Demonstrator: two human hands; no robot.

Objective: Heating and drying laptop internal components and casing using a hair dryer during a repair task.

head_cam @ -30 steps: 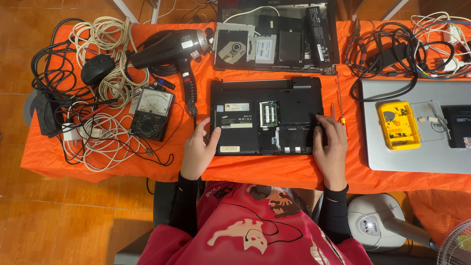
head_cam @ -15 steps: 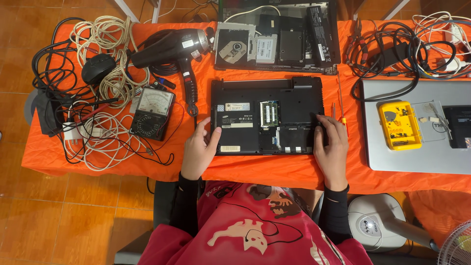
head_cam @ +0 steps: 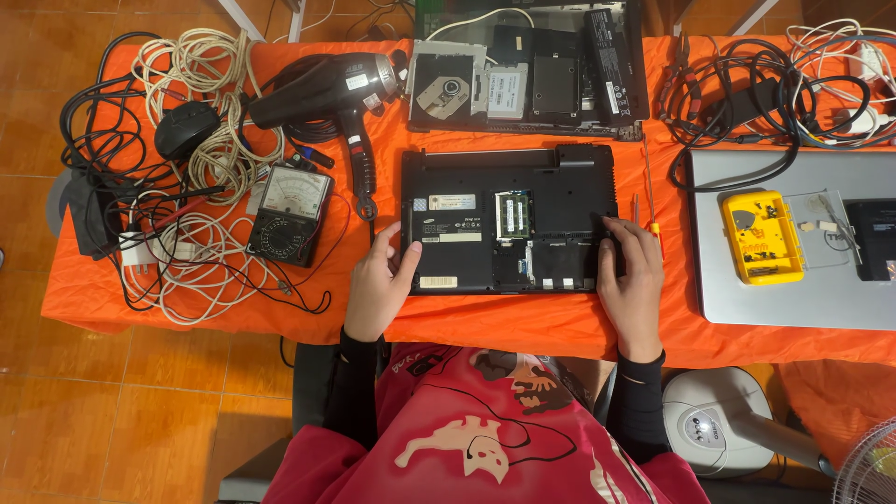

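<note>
A black laptop (head_cam: 509, 217) lies upside down in the middle of the orange-covered tabletop (head_cam: 523, 322), its base panel facing up with the memory slot uncovered. Everything else sits around it. The left hand (head_cam: 378, 285) rests flat against the laptop's left edge, fingers spread and thumb on the casing; the right hand (head_cam: 633, 275) lies over its lower right corner, fingertips pressing on the panel. Both hands are spread loosely rather than closed around anything, and they sit well apart, one at each side of the machine.

The laptop looks stiff and moderately heavy, a smooth plastic shell that could slide on the cloth, and the uncovered parts look delicate. I would judge the two side edges the safe places to take hold of it, away from the bare slot.

Just behind the laptop lies a second opened machine (head_cam: 532, 65) with its drive showing. To the laptop's left are a black hair dryer (head_cam: 327, 89), an analogue multimeter (head_cam: 289, 213) and a tangle of pale cables (head_cam: 187, 252). To its right a thin screwdriver (head_cam: 651, 201), then a silver laptop (head_cam: 793, 299) carrying a yellow parts box (head_cam: 761, 238). The floor below is orange-brown tile (head_cam: 140, 411).
</note>
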